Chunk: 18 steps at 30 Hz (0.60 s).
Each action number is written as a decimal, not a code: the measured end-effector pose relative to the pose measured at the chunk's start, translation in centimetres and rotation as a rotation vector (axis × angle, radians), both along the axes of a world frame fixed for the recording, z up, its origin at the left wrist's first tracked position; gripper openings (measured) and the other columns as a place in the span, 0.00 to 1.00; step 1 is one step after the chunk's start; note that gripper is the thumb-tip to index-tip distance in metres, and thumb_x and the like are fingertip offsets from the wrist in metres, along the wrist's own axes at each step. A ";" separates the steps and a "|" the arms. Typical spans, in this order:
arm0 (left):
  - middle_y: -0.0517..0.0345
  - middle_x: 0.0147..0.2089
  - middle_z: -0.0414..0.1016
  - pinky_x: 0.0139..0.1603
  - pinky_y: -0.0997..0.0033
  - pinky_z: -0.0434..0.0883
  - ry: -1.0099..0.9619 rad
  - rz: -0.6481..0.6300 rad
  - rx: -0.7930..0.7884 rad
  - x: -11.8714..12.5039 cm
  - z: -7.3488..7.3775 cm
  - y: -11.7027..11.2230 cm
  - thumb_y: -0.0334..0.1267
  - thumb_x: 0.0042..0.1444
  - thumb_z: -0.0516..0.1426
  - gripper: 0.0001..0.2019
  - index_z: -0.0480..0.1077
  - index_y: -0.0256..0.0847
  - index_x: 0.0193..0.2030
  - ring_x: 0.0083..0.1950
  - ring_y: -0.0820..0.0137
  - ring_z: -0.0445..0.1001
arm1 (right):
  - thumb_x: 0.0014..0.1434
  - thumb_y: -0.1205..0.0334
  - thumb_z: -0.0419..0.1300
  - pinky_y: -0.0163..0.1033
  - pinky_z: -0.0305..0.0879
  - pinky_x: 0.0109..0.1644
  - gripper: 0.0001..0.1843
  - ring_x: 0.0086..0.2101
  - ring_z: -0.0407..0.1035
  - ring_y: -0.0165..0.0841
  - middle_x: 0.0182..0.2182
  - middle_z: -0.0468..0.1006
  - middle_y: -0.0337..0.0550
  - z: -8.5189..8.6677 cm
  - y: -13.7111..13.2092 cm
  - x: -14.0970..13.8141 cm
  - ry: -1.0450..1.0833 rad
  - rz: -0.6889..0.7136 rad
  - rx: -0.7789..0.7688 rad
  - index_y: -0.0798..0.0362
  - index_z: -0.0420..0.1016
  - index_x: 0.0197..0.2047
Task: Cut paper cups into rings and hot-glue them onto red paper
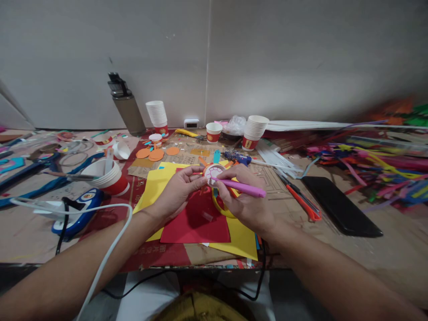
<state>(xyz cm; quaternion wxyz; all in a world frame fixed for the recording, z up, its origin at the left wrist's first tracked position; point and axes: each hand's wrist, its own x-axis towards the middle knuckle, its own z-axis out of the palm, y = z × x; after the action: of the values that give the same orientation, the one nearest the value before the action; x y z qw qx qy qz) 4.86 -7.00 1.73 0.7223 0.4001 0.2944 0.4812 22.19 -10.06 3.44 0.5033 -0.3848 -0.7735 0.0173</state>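
Okay: pink felt-tip pen (247,187) at the lower left of the round white craft piece (214,172)

Work sat between my hands, above the red sheet (197,227). Left hand (180,189) had the craft piece pinched at its left edge, thumb and fingers closed. Right hand (245,207) gripped the pen like a writing tool, fingers bunched close to the tip.

Key relation: pen lay mostly sideways across the view, tip pointing left, butt end right and slightly nearer me. Tip reached the pink-lined face from the right, ending near its lower left edge. Right hand was the nearer one to the right edge; left held the opposite side. Face was turned up toward me, so the lines read clearly.

Around it: orange strip (202,161) and teal piece (217,156) stuck out past the rim. Yellow ring (219,209) was just below, on the red sheet, with a yellow sheet (245,247) under that.

Hard to make out: couldn't tell whether the tip touched the face or hovered. My right fingers covered part of the right edge; the underside was hidden. Right hand also blocked part of the ring. Strip pile (377,169) at far right was smeared by blur.
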 end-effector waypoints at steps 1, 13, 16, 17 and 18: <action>0.56 0.35 0.80 0.38 0.79 0.71 0.002 0.002 -0.003 0.0 0.0 0.0 0.33 0.43 0.69 0.17 0.74 0.36 0.42 0.32 0.77 0.75 | 0.58 0.66 0.60 0.42 0.67 0.39 0.02 0.36 0.72 0.34 0.32 0.77 0.41 0.0 0.0 0.0 0.000 0.001 0.002 0.51 0.71 0.36; 0.57 0.35 0.79 0.37 0.79 0.70 0.026 0.002 0.025 -0.1 -0.3 0.2 0.34 0.44 0.69 0.18 0.74 0.36 0.43 0.32 0.77 0.75 | 0.58 0.66 0.60 0.42 0.67 0.38 0.02 0.35 0.71 0.33 0.31 0.76 0.41 0.1 0.0 0.0 -0.013 -0.016 0.028 0.50 0.70 0.36; 0.57 0.35 0.79 0.38 0.79 0.70 0.028 -0.005 0.035 -0.1 -0.3 0.2 0.34 0.46 0.69 0.17 0.74 0.37 0.43 0.33 0.78 0.75 | 0.58 0.66 0.60 0.41 0.67 0.38 0.02 0.35 0.71 0.33 0.31 0.76 0.41 0.1 0.0 0.0 -0.015 -0.015 0.019 0.51 0.70 0.36; 0.57 0.35 0.79 0.37 0.80 0.70 0.029 -0.006 0.038 -0.1 -0.3 0.2 0.34 0.46 0.69 0.17 0.74 0.37 0.43 0.33 0.78 0.74 | 0.58 0.66 0.60 0.41 0.67 0.38 0.02 0.35 0.71 0.34 0.32 0.76 0.41 0.1 0.0 0.0 -0.015 -0.016 0.015 0.51 0.70 0.36; 0.57 0.35 0.79 0.37 0.80 0.70 0.031 -0.006 0.041 -0.1 -0.3 0.2 0.34 0.46 0.69 0.16 0.74 0.37 0.43 0.33 0.78 0.74 | 0.58 0.66 0.60 0.41 0.67 0.38 0.02 0.35 0.71 0.34 0.32 0.76 0.42 0.1 0.0 0.0 -0.013 -0.017 0.012 0.50 0.70 0.36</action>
<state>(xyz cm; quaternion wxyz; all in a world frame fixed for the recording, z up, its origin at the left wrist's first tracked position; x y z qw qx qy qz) 4.76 -6.84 1.40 0.7107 0.4230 0.2945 0.4788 22.20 -10.05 3.58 0.5008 -0.3881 -0.7737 0.0058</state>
